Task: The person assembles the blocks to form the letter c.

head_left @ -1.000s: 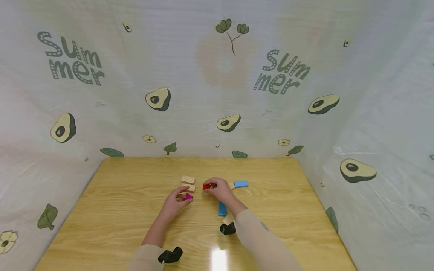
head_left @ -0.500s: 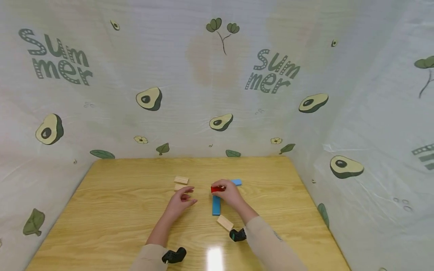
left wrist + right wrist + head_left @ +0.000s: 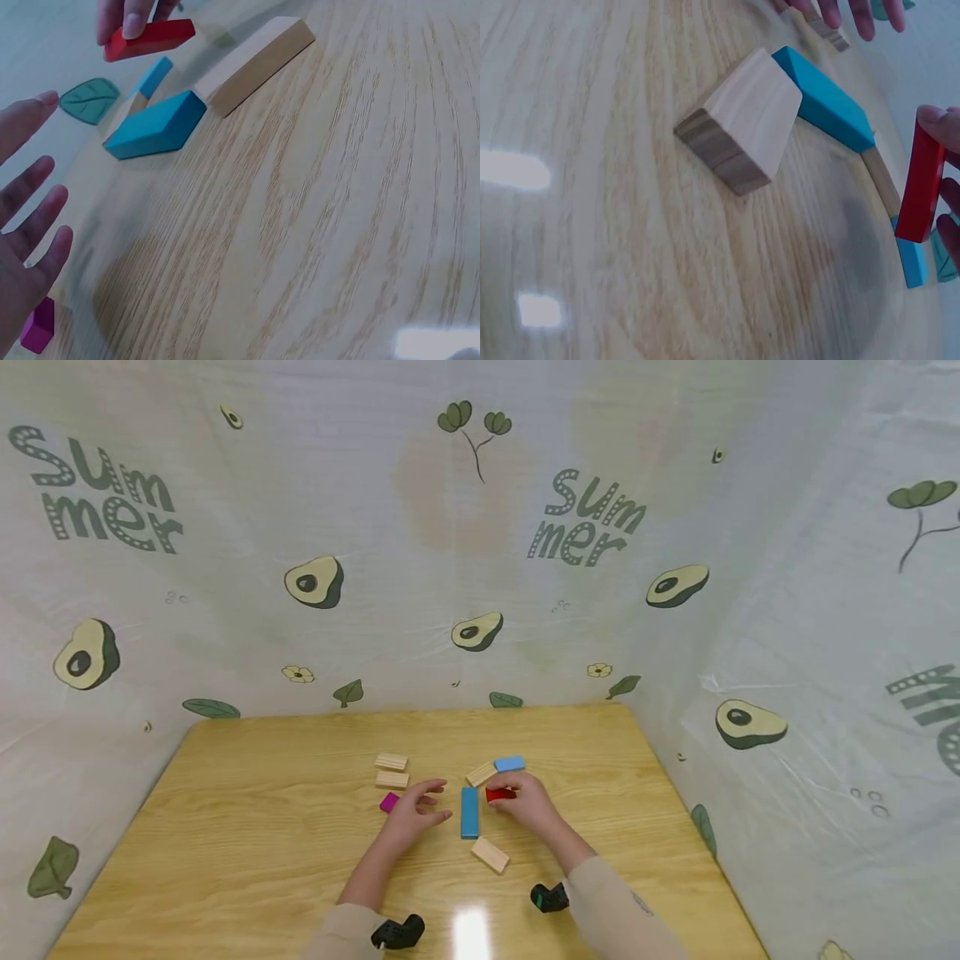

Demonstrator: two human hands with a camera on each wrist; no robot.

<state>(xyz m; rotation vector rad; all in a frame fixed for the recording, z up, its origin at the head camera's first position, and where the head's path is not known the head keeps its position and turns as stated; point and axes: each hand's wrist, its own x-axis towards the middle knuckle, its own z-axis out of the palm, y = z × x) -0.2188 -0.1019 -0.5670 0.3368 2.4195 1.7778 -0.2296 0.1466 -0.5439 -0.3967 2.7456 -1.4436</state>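
– Grip status?
– The right hand [image 3: 529,802] pinches the red block [image 3: 497,794] beside the long blue block [image 3: 469,814]; the left hand [image 3: 412,817] holds nothing.
– Possible fault?
– A low sideways sweep could knock the long blue block askew.

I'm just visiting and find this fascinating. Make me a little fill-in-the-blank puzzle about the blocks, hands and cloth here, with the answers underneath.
1. The block held by the right hand is coloured ____.
2. The purple block lies nearest the ____ hand.
3. Counting both shades, the blue blocks on the table number ____.
4. The word printed in green on the cloth is ____.

Missing words, in order: red; left; two; summer.
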